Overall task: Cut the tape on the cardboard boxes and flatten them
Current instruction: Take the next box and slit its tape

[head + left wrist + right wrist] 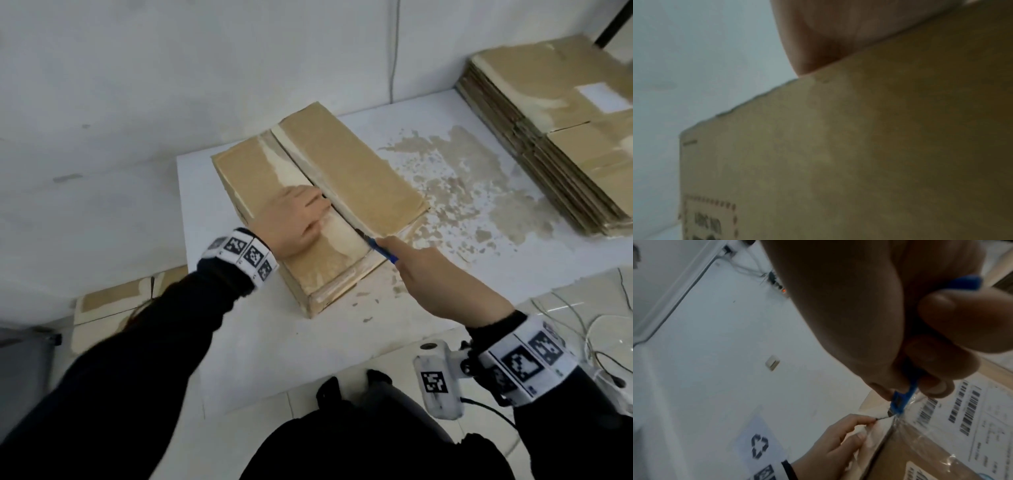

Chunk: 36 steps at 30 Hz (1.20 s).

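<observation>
We see a white table (pixel 260 342) filling the middle of the head view, with a stack of flattened cartons (pixel 548 137) at the upper right. The cardboard box (pixel 346 171) lies centre frame, its top seam running from upper left to lower right. Our left hand (pixel 294 222) rests flat on the left flap, fingers straight, fingertips at the seam. Our right hand (pixel 445 277), lower right of centre, grips a blue utility knife (pixel 380 248) with curled fingers, its blade in the seam near the box's lower end.

L hand (pixel 297 219) flat, fingers straight; R hand (pixel 442 274) curled, gripping.
</observation>
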Motion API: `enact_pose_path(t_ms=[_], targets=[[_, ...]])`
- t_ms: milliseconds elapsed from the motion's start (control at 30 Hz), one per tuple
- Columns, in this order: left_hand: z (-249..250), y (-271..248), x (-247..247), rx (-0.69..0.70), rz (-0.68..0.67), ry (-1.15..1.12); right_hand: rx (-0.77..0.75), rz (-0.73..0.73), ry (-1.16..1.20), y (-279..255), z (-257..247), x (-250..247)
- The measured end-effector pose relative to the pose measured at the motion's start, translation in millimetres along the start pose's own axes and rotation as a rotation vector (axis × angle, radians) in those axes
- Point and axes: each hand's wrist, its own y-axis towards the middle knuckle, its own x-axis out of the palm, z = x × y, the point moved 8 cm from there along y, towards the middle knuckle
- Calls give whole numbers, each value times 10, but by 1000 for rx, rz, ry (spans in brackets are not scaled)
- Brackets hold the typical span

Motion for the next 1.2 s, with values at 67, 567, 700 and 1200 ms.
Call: enact_pose_path(t_ms=[67,567,700,1200], targets=[[-49,89,-35,49,-21,11,6,8,50,0,18,-10],[0,160,-187,79,316,-132,84,-156,688,-114,249,45],[-31,85,-239,52,382,-140,60,-113,653,-73,260,13],[50,135,-234,46,365,-80,62,-260,790,-131,298,35]])
